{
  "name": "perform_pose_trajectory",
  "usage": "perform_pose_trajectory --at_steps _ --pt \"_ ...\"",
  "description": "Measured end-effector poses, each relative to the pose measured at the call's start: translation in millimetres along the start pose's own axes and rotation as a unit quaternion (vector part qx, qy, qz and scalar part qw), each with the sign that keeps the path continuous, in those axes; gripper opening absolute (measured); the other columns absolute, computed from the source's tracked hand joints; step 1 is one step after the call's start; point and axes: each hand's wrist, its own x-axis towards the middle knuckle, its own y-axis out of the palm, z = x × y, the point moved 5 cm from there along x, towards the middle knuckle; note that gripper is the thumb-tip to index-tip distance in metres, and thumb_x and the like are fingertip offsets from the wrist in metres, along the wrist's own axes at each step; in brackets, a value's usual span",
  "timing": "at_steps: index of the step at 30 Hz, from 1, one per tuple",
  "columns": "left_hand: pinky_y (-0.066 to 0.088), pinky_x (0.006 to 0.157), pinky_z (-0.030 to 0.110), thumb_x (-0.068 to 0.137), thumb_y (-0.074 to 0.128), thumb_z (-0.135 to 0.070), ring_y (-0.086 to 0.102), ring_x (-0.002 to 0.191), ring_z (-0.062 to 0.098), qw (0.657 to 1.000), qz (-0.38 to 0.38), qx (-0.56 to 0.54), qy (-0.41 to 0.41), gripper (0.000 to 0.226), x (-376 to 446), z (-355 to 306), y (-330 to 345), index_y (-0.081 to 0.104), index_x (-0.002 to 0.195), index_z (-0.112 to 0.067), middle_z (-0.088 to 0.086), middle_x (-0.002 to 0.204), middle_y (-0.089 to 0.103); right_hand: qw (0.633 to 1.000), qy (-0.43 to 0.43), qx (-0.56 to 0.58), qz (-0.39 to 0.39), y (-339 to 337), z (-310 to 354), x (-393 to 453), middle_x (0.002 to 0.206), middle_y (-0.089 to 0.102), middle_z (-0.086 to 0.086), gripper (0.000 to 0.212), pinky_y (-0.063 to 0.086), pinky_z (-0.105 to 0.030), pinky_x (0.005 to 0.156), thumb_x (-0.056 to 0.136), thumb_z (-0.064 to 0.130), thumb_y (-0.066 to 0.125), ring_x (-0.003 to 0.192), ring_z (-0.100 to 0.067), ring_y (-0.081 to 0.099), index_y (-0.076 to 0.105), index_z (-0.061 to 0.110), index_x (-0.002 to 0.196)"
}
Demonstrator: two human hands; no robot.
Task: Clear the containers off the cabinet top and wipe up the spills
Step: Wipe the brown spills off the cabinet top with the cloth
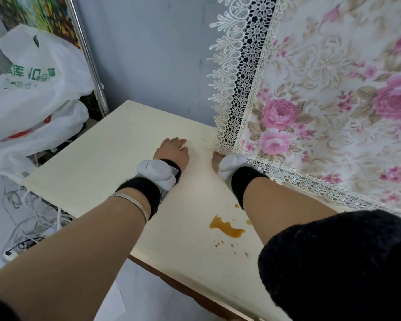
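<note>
Black sleeve (347, 262) nearest; spill (226, 227) between forearms; lace cloth (322, 93) hides right hand (216, 161).

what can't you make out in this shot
Head view, the only one:
- Right hand: fingers hidden by the wrist device and the lace cloth, so its grip cannot be told.
- Left hand: fingertips curl out of sight, so any contact with the cabinet top is unclear.
- Spill: its right part lies behind the right forearm.
- No containers or wiping cloth in view.
</note>
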Motion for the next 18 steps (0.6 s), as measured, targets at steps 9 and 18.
perform_pose_trajectory --at_steps 9,18 --pt "0.014 0.121 0.033 0.099 0.032 -0.022 0.013 0.149 0.015 1.000 -0.006 -0.003 -0.002 0.044 -31.0 -0.6 -22.7 0.040 0.143 -0.027 -0.005 0.157 0.028 0.999 -0.025 -0.039 0.024 22.0 25.5 -42.9 0.143 0.044 -0.025 0.039 0.035 -0.037 0.105 0.103 0.011 0.036 0.133 -0.036 0.042 0.042 -0.007 0.137" --pt "0.028 0.109 0.027 0.079 0.054 -0.059 0.041 0.132 0.018 0.989 0.046 -0.129 0.046 0.055 -67.7 -25.7 -20.4 0.054 0.129 -0.035 -0.005 0.136 0.050 0.995 -0.036 -0.094 -0.005 40.9 17.4 -47.4 0.146 0.042 -0.017 0.043 0.027 -0.048 0.112 0.103 0.028 0.036 0.136 -0.036 0.038 0.045 0.009 0.139"
